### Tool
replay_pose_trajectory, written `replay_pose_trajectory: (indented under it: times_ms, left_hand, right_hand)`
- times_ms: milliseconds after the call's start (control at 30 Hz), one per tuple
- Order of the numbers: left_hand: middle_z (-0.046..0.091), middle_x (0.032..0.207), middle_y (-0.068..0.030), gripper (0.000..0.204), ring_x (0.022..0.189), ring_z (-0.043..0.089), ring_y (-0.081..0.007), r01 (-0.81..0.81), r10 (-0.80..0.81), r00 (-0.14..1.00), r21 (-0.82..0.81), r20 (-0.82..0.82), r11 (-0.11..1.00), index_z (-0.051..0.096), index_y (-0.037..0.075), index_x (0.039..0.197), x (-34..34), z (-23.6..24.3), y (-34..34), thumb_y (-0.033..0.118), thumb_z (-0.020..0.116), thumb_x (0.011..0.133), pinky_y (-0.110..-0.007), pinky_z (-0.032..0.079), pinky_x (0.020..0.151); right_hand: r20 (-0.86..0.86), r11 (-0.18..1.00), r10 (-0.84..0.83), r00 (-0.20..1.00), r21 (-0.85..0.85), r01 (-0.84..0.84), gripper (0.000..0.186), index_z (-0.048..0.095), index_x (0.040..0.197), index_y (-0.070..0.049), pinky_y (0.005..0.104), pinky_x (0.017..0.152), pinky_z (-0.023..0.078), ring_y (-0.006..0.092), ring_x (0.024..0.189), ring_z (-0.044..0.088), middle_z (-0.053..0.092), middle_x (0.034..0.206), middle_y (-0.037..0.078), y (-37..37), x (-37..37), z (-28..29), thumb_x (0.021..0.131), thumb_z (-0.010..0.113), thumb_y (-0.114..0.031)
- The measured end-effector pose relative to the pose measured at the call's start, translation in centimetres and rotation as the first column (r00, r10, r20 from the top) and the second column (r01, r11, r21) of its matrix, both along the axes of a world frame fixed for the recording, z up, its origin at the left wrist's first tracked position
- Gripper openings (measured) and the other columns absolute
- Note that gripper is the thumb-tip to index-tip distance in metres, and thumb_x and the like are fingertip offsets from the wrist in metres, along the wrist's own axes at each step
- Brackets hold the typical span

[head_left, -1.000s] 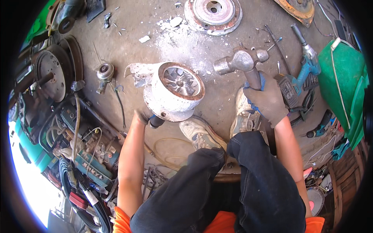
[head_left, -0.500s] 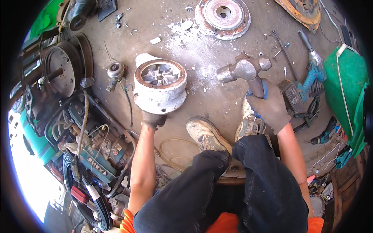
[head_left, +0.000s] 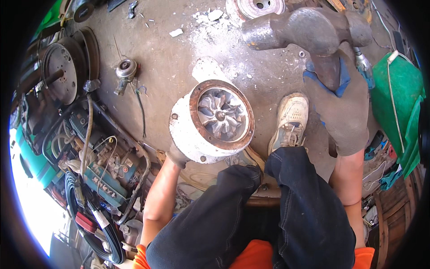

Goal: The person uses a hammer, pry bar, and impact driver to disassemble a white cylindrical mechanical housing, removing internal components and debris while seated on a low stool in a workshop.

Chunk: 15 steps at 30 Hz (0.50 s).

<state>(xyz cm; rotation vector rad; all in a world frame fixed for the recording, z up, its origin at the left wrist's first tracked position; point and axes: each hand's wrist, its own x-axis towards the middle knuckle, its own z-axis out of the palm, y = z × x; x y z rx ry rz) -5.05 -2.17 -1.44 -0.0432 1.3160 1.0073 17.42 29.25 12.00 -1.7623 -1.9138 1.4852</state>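
Observation:
A white, rusty-rimmed turbine housing [head_left: 210, 121] with a finned wheel inside stands on the concrete floor in front of my knees. My left hand [head_left: 177, 157], gloved, grips its lower left edge from underneath and is mostly hidden by it. My right hand [head_left: 340, 107], in a grey and blue glove, is closed around the handle of a heavy steel hammer [head_left: 309, 29]. The hammer is raised high, close to the camera, its head above and to the right of the housing. My right shoe [head_left: 289, 121] rests beside the housing.
White chips and dust [head_left: 210, 15] lie on the floor beyond the housing. A round disc part [head_left: 257, 9] sits at the top. Flywheels [head_left: 62, 71], a small metal fitting [head_left: 125, 71], hoses and engine parts [head_left: 98, 170] crowd the left. A green bag [head_left: 398, 103] is at the right.
The hammer has risen toward the camera and now looks much larger. My left hand has tilted the housing and drawn it closer to my knees.

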Motion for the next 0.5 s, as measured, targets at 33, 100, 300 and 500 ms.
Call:
replay_pose_trajectory:
  times_ms: [33, 100, 300, 500]
  left_hand:
    - [0.061, 0.122, -0.0087, 0.049, 0.112, 0.055, -0.0235, 0.002, -0.002, 1.000, 0.005, 0.002, 1.000, 0.055, 0.006, 0.127, 0.0, -0.1, 0.1, 0.025, 0.070, 0.083, -0.039, 0.043, 0.098]
    - [0.061, 0.122, -0.0088, 0.049, 0.112, 0.056, -0.0234, 0.013, -0.013, 1.000, 0.015, -0.002, 1.000, 0.055, 0.006, 0.127, -0.2, -0.2, 0.4, 0.024, 0.070, 0.083, -0.039, 0.044, 0.098]
    - [0.061, 0.121, -0.0088, 0.049, 0.111, 0.056, -0.0233, 0.023, -0.023, 1.000, -0.022, 0.009, 0.999, 0.055, 0.006, 0.127, 0.1, 0.8, -0.7, 0.024, 0.070, 0.084, -0.039, 0.044, 0.097]
    - [0.061, 0.120, -0.0088, 0.049, 0.110, 0.057, -0.0232, 0.018, -0.017, 1.000, -0.037, 0.026, 0.999, 0.055, 0.006, 0.127, -0.4, 1.0, -1.2, 0.024, 0.070, 0.084, -0.039, 0.045, 0.096]
  right_hand:
    - [0.022, 0.996, 0.086, 0.996, 0.025, -0.087, 0.039, 0.059, 0.114, 0.003, 0.0310, 0.071, 0.050, 0.0148, 0.078, 0.064, 0.068, 0.088, 0.012, -0.7, -0.1, -0.1, 0.078, 0.068, -0.008]
    - [0.068, 0.963, 0.245, 0.967, 0.094, -0.251, 0.038, 0.060, 0.114, 0.001, 0.0343, 0.071, 0.051, 0.0214, 0.076, 0.067, 0.067, 0.086, 0.015, -2.0, -0.6, -0.2, 0.079, 0.067, -0.010]
    - [0.184, 0.866, 0.471, 0.863, 0.091, -0.492, 0.034, 0.061, 0.111, -0.002, 0.0423, 0.074, 0.051, 0.0397, 0.081, 0.066, 0.065, 0.087, 0.024, -2.8, -0.3, 0.0, 0.080, 0.066, -0.016]
    - [0.013, 0.991, 0.135, 0.991, -0.002, -0.135, 0.034, 0.060, 0.110, -0.002, 0.0439, 0.070, 0.051, 0.0416, 0.080, 0.064, 0.064, 0.082, 0.024, -0.1, -1.8, 2.9, 0.080, 0.066, -0.015]
